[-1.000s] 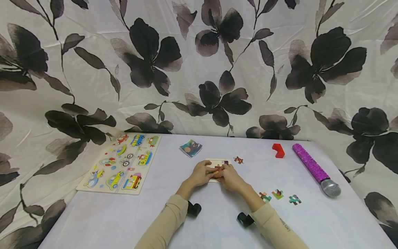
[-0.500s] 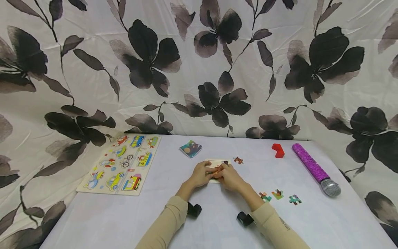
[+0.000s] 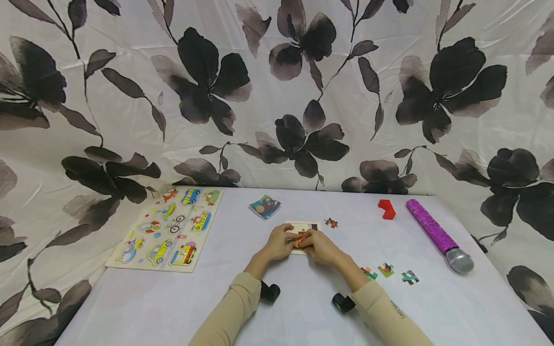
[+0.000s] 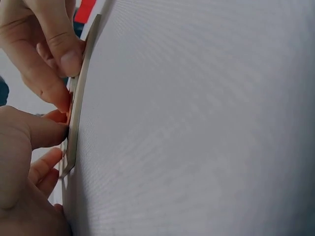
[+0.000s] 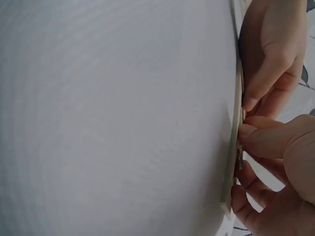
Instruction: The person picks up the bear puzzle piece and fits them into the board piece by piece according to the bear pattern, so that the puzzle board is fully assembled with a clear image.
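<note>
Both hands meet over a small wooden puzzle board [image 3: 306,226] on the table. My left hand [image 3: 279,241] rests on its left part, thumb and fingertips touching the top. From the right, my right hand [image 3: 320,246] pinches an orange-brown puzzle piece [image 3: 298,242] at the board's surface; the fingers partly hide it. In the left wrist view the board's edge [image 4: 81,98] lies flat on the cloth, with both thumbs close together above it. The right wrist view shows the board's edge [image 5: 231,182] with fingertips of both hands along it.
A loose brown puzzle piece [image 3: 331,223] lies right of the board, and a green-orange piece [image 3: 386,270] lies among others nearer. A picture card [image 3: 265,207], large vehicle puzzle [image 3: 173,230], red block [image 3: 387,209] and purple glittery microphone [image 3: 433,228] surround the hands.
My right hand and wrist have shifted very slightly, with the fingers still at the orange-brown puzzle piece. My left hand stays on the puzzle board. The loose things have not moved.
</note>
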The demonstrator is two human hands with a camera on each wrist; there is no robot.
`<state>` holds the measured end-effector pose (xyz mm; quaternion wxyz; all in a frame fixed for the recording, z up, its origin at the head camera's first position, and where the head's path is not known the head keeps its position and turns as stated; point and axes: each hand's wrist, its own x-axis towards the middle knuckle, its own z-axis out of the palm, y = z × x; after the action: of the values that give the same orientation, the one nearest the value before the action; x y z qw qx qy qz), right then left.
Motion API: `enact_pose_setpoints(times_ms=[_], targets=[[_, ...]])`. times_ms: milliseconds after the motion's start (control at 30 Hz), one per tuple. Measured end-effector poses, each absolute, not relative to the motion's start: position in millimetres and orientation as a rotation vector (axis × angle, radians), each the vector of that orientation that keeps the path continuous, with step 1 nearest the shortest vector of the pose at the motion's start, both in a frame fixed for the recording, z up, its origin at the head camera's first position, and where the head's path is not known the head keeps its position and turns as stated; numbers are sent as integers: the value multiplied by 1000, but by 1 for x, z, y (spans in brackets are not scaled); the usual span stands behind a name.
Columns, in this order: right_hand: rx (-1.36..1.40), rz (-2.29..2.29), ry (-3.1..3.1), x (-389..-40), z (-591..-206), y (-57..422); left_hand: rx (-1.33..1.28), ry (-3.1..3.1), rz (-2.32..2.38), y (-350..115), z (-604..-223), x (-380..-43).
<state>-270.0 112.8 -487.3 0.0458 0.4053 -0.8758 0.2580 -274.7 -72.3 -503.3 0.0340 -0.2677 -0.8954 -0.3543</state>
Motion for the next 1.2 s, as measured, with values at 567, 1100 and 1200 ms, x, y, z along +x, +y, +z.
enact_pose_setpoints(times_ms=[567, 1100, 1200], targets=[[1175, 826, -2641, -269, -490, 110, -818, -2745, -1002, -71, -507, -276], [979, 709, -2835, -260, -482, 123, -770, -2782, -1095, -70, -508, -277], [1077, 728, -2772, -258, -480, 127, -775, -2784, -1081, -70, -508, -277]])
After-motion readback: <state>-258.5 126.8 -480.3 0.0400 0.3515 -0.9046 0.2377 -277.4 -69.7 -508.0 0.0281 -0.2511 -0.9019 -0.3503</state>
